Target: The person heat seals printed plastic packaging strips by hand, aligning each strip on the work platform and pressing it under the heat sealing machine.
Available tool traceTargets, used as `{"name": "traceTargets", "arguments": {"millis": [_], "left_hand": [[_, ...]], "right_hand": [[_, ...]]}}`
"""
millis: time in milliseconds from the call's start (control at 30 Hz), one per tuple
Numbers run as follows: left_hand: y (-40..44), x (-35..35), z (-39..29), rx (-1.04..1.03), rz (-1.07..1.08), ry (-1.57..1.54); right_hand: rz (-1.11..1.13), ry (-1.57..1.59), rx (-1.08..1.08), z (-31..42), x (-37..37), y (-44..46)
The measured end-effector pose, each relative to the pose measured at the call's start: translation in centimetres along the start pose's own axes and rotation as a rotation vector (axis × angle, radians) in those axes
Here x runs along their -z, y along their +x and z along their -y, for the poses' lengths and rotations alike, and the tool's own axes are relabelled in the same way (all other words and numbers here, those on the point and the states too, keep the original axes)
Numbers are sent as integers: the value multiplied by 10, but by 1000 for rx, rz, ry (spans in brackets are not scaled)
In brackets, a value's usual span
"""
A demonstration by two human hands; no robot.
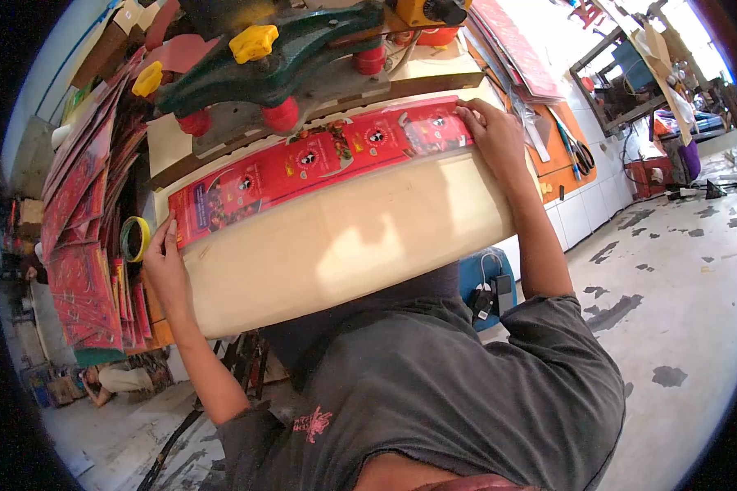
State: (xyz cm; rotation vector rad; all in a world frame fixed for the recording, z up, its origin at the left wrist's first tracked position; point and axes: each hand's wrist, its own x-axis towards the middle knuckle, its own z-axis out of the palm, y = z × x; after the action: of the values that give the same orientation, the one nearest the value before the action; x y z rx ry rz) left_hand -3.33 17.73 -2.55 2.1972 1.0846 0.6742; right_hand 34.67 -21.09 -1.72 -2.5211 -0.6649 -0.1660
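A long red printed strip (303, 164) lies across a pale board (344, 237), along the front of a dark green machine (303, 49) with yellow knobs and red feet. My left hand (165, 255) is at the strip's left end, its fingers closed on that edge. At the right end, my right hand (493, 135) has its thumb and fingers pinched on the strip's corner. Glare covers part of the print near the right end.
Stacked red printed sheets (82, 237) stand at the left, beside a yellow-green tape roll (135, 239). Scissors (581, 155) lie on an orange surface (558, 176) at the right. More red sheets (520, 49) lie behind. A person (123, 378) is in the lower left background.
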Motion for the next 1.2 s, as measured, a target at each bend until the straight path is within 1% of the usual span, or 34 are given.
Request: {"name": "traceTargets", "arguments": {"millis": [33,67,133,200,267,400,500,600,633,667,700,733,800,867,933,967,1000,1067,1133,1200], "left_hand": [[0,0,-2,4,3,3],[-1,-1,-4,15,-3,7],[-3,0,-9,33,-9,16],[-3,1,-13,5,-11,79],[-3,0,-12,12,-7,66],[-2,1,-9,37,15,83],[-5,3,-19,27,-9,111],[-5,3,-30,88,2,91],[-5,2,-29,96,-7,97],[-5,0,-25,59,-25,83],[-6,0,-21,26,-48,73],[-7,1,-22,44,-70,92],[-6,4,-26,22,-48,109],[-2,-1,-6,-12,-74,42],[-1,-1,-2,-4,-99,49],[-1,-2,-2,-14,-93,38],[0,-2,0,-2,-115,47],[0,-2,1,-18,-109,60],[-3,2,-8,-6,-137,114],[-2,4,-12,79,-59,64]], "right_hand": [[25,31,-48,4,3,-1],[31,31,-50,5,4,-2],[-2,46,-44,6,4,-2],[1,69,-30,6,4,-3],[-49,56,21,5,2,-2],[-25,41,12,4,4,-1],[-28,34,-3,1,0,0],[-52,65,35,1,0,-1],[-33,62,-2,6,4,-3],[-10,62,-36,10,5,-3],[-28,75,-20,-2,-4,0],[-41,51,10,-4,-4,0],[80,6,-106,5,1,3],[-4,135,26,1,-3,0],[-30,157,38,1,-4,-2],[-30,104,82,1,-3,-1],[-13,122,50,4,-1,-1],[48,51,-48,19,6,-4],[29,86,5,12,2,-4],[6,119,51,3,-3,-1]]}}
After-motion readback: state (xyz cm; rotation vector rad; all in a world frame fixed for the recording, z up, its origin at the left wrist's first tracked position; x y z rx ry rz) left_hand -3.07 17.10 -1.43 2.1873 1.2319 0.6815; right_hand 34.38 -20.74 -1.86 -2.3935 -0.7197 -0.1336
